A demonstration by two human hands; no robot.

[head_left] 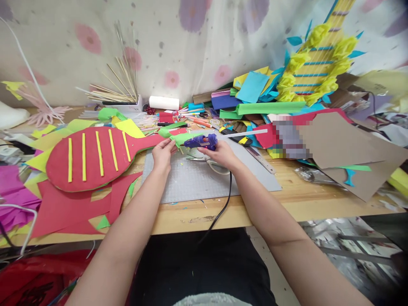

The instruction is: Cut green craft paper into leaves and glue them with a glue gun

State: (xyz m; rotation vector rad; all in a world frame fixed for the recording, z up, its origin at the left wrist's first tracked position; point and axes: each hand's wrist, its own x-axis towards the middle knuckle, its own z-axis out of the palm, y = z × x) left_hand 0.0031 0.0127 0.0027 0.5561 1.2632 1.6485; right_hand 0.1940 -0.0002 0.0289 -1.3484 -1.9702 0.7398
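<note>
My right hand (223,154) grips a purple hot glue gun (200,142), with a long pale glue stick (247,133) out of its back and its nozzle pointing left. Close to that nozzle, my left hand (164,154) pinches a small thin yellow-green strip (181,149); the fingers hide part of it. Left of my left hand lies a red guitar-shaped cutout (91,165) bearing several yellow strips, its neck reaching toward my fingers. Beneath my right hand, scissors (219,166) rest on the grey cutting mat (191,187).
Red paper scraps (73,212) cover the left front. A metal ruler (261,160) and a yellow-black utility knife (237,137) lie right of the glue gun. Brown cardboard (344,148) is piled at right, below a yellow-flowered guitar model (314,70). The gun's black cord (227,204) crosses the table edge.
</note>
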